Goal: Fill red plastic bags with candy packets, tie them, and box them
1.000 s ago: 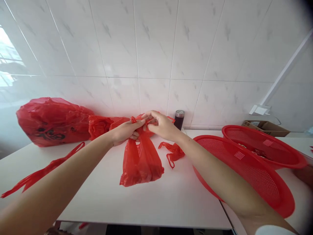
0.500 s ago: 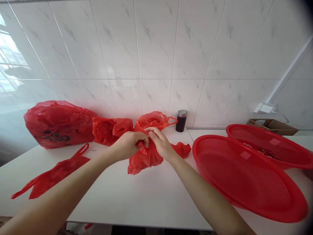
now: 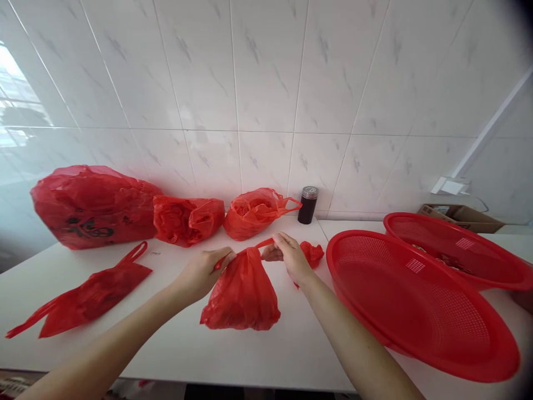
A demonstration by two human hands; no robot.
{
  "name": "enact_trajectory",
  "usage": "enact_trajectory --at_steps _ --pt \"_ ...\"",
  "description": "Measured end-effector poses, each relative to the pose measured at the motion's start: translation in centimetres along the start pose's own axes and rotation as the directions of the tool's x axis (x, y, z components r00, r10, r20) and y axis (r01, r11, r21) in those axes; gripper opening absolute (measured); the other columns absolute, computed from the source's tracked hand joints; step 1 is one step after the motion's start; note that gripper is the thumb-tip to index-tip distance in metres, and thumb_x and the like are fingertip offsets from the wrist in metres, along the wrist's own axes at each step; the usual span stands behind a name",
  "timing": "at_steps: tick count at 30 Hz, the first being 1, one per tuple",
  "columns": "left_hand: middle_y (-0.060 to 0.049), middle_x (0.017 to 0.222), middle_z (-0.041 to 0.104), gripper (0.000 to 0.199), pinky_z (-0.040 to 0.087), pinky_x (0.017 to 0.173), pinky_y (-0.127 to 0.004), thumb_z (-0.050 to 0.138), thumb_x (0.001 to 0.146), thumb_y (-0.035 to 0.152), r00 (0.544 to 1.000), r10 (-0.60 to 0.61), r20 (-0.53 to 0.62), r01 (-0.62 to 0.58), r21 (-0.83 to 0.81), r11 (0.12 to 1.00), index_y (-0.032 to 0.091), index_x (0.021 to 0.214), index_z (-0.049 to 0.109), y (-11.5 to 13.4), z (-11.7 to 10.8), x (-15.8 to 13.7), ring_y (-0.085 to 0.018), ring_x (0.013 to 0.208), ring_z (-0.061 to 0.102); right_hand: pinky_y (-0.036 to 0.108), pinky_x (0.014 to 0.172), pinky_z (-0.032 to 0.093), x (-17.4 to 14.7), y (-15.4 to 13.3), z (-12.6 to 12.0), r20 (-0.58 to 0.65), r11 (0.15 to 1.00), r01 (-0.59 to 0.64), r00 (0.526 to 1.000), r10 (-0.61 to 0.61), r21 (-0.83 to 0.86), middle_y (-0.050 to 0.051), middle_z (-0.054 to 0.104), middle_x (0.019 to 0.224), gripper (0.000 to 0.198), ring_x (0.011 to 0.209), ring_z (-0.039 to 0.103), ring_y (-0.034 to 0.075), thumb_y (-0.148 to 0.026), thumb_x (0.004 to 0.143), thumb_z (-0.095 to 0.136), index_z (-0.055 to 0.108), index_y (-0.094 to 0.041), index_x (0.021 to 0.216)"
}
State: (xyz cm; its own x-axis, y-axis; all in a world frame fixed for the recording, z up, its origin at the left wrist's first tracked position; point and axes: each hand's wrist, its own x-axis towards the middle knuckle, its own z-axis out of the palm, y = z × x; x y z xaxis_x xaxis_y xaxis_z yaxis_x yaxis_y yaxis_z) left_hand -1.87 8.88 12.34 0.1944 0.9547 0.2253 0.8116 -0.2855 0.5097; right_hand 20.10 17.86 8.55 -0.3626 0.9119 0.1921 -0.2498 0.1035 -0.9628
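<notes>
A filled red plastic bag (image 3: 245, 297) hangs between my hands over the white table, its neck gathered at the top. My left hand (image 3: 208, 269) is closed on one handle of it, at the left of the neck. On the other side my right hand (image 3: 287, 255) pinches the second handle, which is stretched out to the right. What the bag contains is hidden by the plastic. Just behind my right hand lies a small crumpled red bag (image 3: 312, 254). A flat red bag (image 3: 95, 289) with its handles spread lies to the left of my left forearm.
Along the tiled wall stand a large stuffed red bag (image 3: 97, 208), two smaller red bags (image 3: 189, 222) (image 3: 254, 214) and a dark flask (image 3: 307, 206). Two red plastic baskets (image 3: 412, 300) (image 3: 449, 244) fill the right side; the rear one holds small items. Behind them sits a cardboard box (image 3: 462, 218).
My hands have moved apart and a little lower, pulling the handles outward. The filled bag has come nearer to me, and its neck is now drawn tight.
</notes>
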Motion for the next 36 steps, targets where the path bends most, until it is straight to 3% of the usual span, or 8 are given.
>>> enact_trajectory --at_steps 5,10,13,18,26,29,33,36 --pt "0.001 0.070 0.058 0.041 0.048 0.073 -0.029 0.036 0.095 0.050 0.989 -0.144 -0.032 0.122 -0.373 0.920 0.022 0.072 0.054 -3.5 2.2 -3.1 -0.016 0.070 0.056 0.036 0.067 0.055 0.6 4.2 -1.5 -0.262 1.000 -0.027 0.965 0.027 0.003 0.005 0.065 0.071 0.036 0.066 0.066 0.020 -0.057 0.087 0.044 0.045 -0.023 0.078" --pt "-0.004 0.092 0.062 0.043 0.055 0.071 -0.033 0.036 0.092 0.057 0.936 -0.282 -0.209 0.056 -0.705 0.707 0.020 0.083 0.056 -2.5 5.1 -0.2 -0.019 0.085 0.063 0.029 0.070 0.049 -0.3 6.9 3.1 -0.249 0.987 0.073 0.962 -0.108 -0.146 -0.001 0.063 0.081 0.032 0.074 0.061 0.016 -0.056 0.087 0.050 0.045 -0.025 0.083" --pt "-0.006 0.093 0.063 0.045 0.056 0.070 -0.035 0.032 0.094 0.056 0.917 -0.191 -0.351 -0.069 -0.611 0.789 0.020 0.090 0.058 -1.3 6.4 2.1 -0.017 0.075 0.064 0.027 0.060 0.044 -0.5 8.1 4.9 -0.272 0.972 0.067 0.954 -0.129 -0.225 -0.004 0.057 0.072 0.031 0.065 0.054 0.016 -0.055 0.087 0.050 0.042 -0.026 0.082" --pt "-0.007 0.101 0.062 0.040 0.048 0.091 -0.038 0.049 0.088 0.056 0.876 -0.058 -0.479 -0.188 -0.451 0.873 0.021 0.091 0.067 -1.4 7.7 3.5 -0.021 0.096 0.060 0.026 0.051 0.041 0.2 8.6 4.0 -0.360 0.963 0.029 0.924 -0.128 -0.267 -0.003 0.051 0.072 0.031 0.063 0.052 0.016 -0.056 0.094 0.034 0.036 -0.026 0.085" --pt "-0.003 0.082 0.063 0.042 0.055 0.066 -0.030 0.035 0.097 0.046 0.883 -0.173 -0.436 -0.111 -0.552 0.827 0.019 0.111 0.063 0.0 10.5 2.0 -0.014 0.066 0.059 0.031 0.062 0.039 -2.5 6.7 4.1 -0.308 0.914 0.015 0.939 -0.151 -0.405 -0.001 0.061 0.079 0.027 0.069 0.057 0.019 -0.052 0.096 0.033 0.037 -0.027 0.088" --pt "-0.004 0.081 0.063 0.040 0.054 0.072 -0.032 0.037 0.097 0.044 0.883 -0.165 -0.440 -0.092 -0.507 0.857 0.019 0.113 0.064 0.4 11.1 1.4 -0.015 0.071 0.060 0.029 0.061 0.039 -2.6 6.9 4.0 -0.298 0.919 0.023 0.942 -0.152 -0.394 -0.002 0.058 0.076 0.025 0.066 0.054 0.018 -0.051 0.097 0.031 0.037 -0.027 0.090" --pt "-0.009 0.098 0.063 0.038 0.048 0.086 -0.037 0.039 0.096 0.042 0.825 -0.107 -0.556 -0.064 -0.279 0.958 0.020 0.112 0.067 -0.5 11.5 1.0 -0.021 0.094 0.059 0.026 0.060 0.040 -2.1 6.9 3.4 -0.168 0.920 0.084 0.973 -0.158 -0.382 -0.004 0.048 0.071 0.031 0.063 0.048 0.015 -0.051 0.097 0.030 0.038 -0.026 0.082" --pt "-0.010 0.107 0.065 0.039 0.047 0.088 -0.034 0.035 0.098 0.040 0.834 -0.143 -0.533 -0.037 -0.313 0.949 0.019 0.115 0.064 -1.3 12.0 0.7 -0.020 0.100 0.060 0.025 0.059 0.040 -2.0 6.8 3.1 -0.073 0.903 0.109 0.986 -0.153 -0.415 -0.004 0.045 0.069 0.033 0.061 0.045 0.014 -0.051 0.097 0.032 0.039 -0.025 0.078"
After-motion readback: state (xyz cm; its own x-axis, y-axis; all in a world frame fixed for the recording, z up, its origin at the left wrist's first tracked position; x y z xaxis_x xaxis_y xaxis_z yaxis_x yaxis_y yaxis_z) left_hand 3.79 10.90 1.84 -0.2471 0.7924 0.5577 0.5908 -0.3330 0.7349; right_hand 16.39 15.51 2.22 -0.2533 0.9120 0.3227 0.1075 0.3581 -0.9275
